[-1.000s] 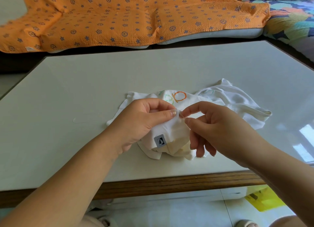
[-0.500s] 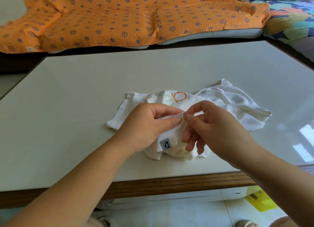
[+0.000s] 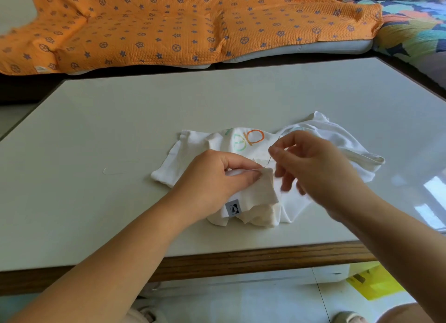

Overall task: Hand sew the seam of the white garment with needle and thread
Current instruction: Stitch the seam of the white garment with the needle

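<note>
A crumpled white garment (image 3: 337, 139) with orange and green printed letters lies in the middle of the pale table (image 3: 120, 119). My left hand (image 3: 217, 180) pinches a folded edge of the garment between thumb and fingers, just above a small grey label (image 3: 233, 208). My right hand (image 3: 311, 168) is raised beside it and pinches a thin needle (image 3: 270, 158) between thumb and forefinger, the needle slanting down toward the pinched fold. The thread is too fine to see near the seam.
A loose curl of pale thread (image 3: 113, 171) lies on the table to the left of the garment. An orange patterned blanket (image 3: 183, 25) covers the sofa behind the table. The table's wooden front edge (image 3: 241, 260) runs below my arms, with a yellow object (image 3: 371, 284) on the floor.
My right hand has lifted up and to the right, drawing the needle out of the fold. My left hand has kept its pinch and the fold has shifted slightly lower.
</note>
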